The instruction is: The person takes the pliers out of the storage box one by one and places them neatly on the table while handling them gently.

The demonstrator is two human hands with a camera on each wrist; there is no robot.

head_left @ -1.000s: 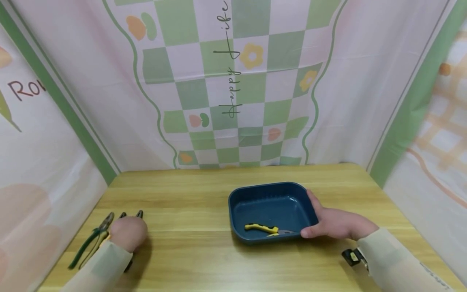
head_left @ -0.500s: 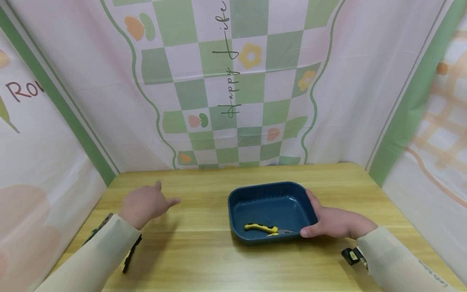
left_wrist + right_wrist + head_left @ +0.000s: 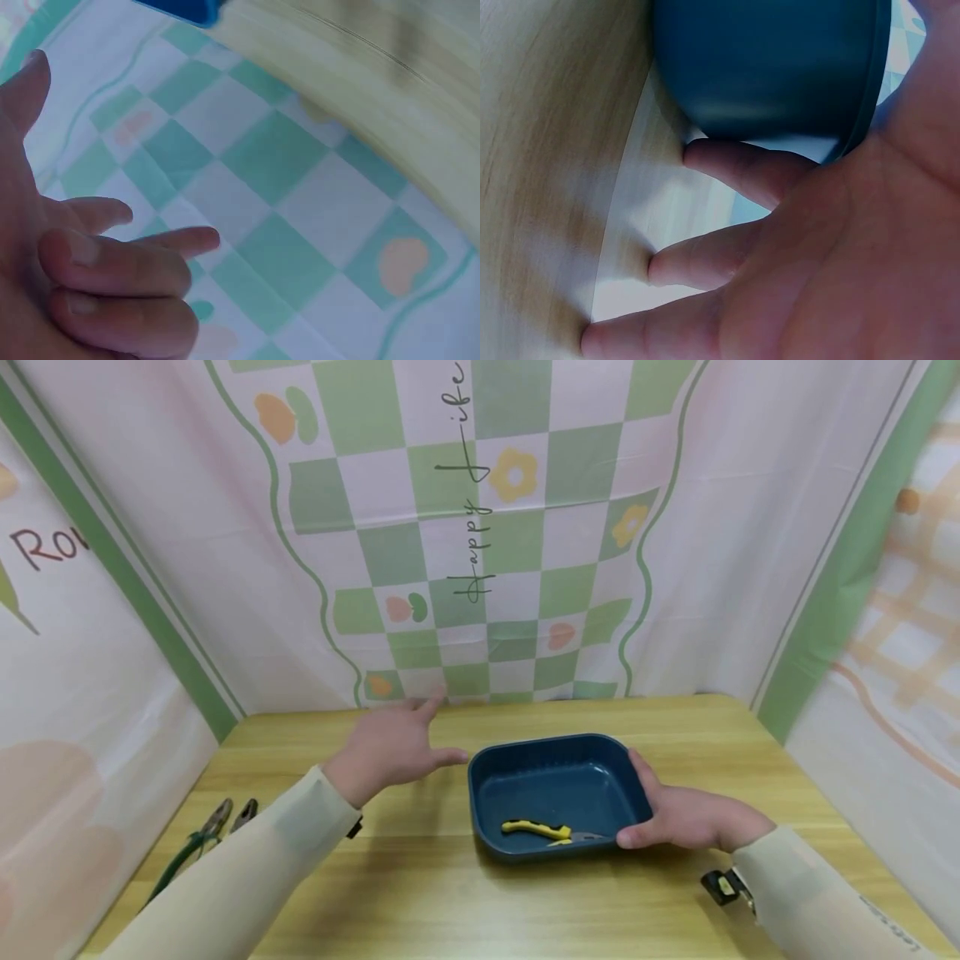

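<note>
A dark blue rectangular tray stands on the wooden table. Inside, along its near wall, lie yellow-and-black handled pliers. My right hand rests against the tray's right end, thumb at the near corner and a finger at the far one. Its other fingers are straight and spread beneath the hand in the right wrist view. My left hand is above the table just left of the tray, holding nothing. In the left wrist view two of its fingers bend loosely while the others stretch out.
Green-handled pliers and the dark head of another pair of pliers lie at the table's left, partly behind my left sleeve. A patterned cloth hangs along the back edge. More cloth closes both sides.
My left hand has moved from the pliers at the left across to the tray's left side, carrying nothing. My right hand and the tray have stayed in place.
</note>
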